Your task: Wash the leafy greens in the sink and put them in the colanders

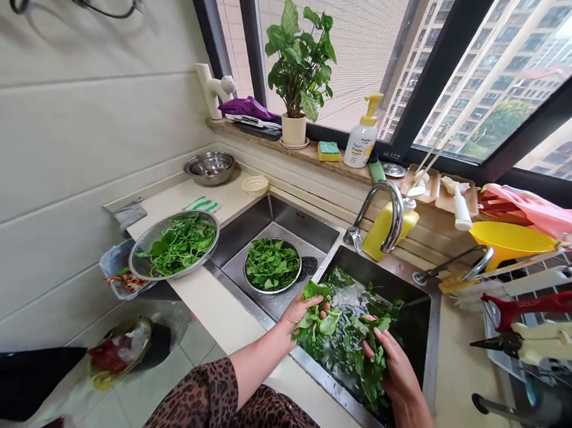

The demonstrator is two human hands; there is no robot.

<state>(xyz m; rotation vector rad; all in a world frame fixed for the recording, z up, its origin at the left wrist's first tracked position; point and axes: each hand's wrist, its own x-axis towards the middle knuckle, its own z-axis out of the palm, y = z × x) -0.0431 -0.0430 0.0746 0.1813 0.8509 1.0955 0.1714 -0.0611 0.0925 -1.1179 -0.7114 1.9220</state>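
Note:
My left hand point(304, 312) is closed round a few leafy greens point(325, 323) at the left edge of the right sink basin point(418, 312). Over the same basin, my right hand point(391, 359) has its fingers curled round more green leaves point(371, 368). Below both hands, greens float in water in the basin. A round metal bowl of greens point(273, 265) sits in the left basin point(235, 246). On the counter at the left, a large metal strainer point(209, 251) holds another heap of greens.
A curved faucet point(382, 187) rises behind the basins, beside a yellow bottle point(379, 232). Metal bowls point(210, 169) stand at the back left. A dish rack with knives and scissors point(544, 343) is at the right. A potted plant point(294, 129) and a soap bottle point(360, 144) line the sill.

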